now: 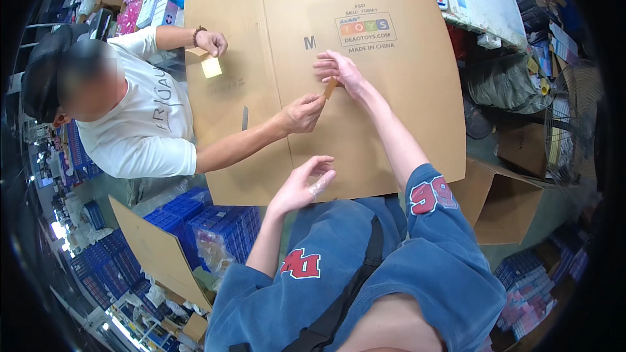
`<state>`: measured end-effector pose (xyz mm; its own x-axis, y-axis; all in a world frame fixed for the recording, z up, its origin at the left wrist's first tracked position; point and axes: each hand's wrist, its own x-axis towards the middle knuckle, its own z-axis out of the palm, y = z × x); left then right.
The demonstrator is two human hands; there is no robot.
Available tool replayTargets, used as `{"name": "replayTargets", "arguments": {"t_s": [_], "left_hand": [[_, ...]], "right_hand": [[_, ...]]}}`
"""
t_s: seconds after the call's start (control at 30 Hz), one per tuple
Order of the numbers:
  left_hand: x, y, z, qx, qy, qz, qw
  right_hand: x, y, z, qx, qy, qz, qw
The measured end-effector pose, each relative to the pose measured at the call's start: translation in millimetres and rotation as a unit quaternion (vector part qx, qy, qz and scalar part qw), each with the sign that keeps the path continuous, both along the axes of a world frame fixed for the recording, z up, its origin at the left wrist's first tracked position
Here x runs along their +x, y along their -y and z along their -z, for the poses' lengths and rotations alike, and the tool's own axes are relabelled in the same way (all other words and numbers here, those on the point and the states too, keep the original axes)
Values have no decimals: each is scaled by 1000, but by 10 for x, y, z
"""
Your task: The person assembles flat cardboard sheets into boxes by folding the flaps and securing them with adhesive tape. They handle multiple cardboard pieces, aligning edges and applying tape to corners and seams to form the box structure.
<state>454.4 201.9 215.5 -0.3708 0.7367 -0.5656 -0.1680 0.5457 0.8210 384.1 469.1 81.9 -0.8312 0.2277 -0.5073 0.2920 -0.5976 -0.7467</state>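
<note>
A large flat brown cardboard carton (372, 150) with printing on top lies before me. Over its middle my right hand (340, 73) is open, fingers stretched to the left. A co-worker's hand (305, 113) pinches a small orange-brown strip (330, 88), which meets the heel of my right hand; whether it sticks to the skin I cannot tell. My left hand (305, 184) hovers over the carton's near edge, open, its fingers loosely bent and apart. Something clear and shiny, like a piece of tape (321, 184), is on its thumb. The co-worker's other hand (212, 43) holds a pale yellow square of paper (211, 67).
The co-worker (140, 104) leans in from the left. Blue crates (225, 225) and an upright cardboard sheet (156, 248) stand at lower left. On the right are an open cardboard box (505, 205), a fan (577, 117) and a white table (486, 10).
</note>
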Motion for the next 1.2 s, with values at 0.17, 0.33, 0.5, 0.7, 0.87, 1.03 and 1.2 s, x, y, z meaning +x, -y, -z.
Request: {"name": "replayTargets", "arguments": {"t_s": [0.17,0.33,0.5,0.7,0.87,1.03,1.2], "left_hand": [[106,34,-96,50,18,-117,992],[-40,-35,-177,91,1,-211,973],[-204,-161,-255,83,-48,-218,971],[-596,-684,-127,90,-220,-235,942],[-781,-839,8,77,-81,-243,964],[-794,-818,184,133,-35,-287,948],[-918,-733,305,118,-45,-276,953]], "right_hand": [[316,-56,-176,41,-63,-139,988],[544,-71,-247,117,-141,-128,975],[564,-66,-467,136,-81,19,987],[752,-149,-1035,30,-35,-23,999],[770,-40,-1237,-27,-68,-35,997],[763,123,-1084,244,26,-15,969],[735,59,-912,211,-8,-11,977]]}}
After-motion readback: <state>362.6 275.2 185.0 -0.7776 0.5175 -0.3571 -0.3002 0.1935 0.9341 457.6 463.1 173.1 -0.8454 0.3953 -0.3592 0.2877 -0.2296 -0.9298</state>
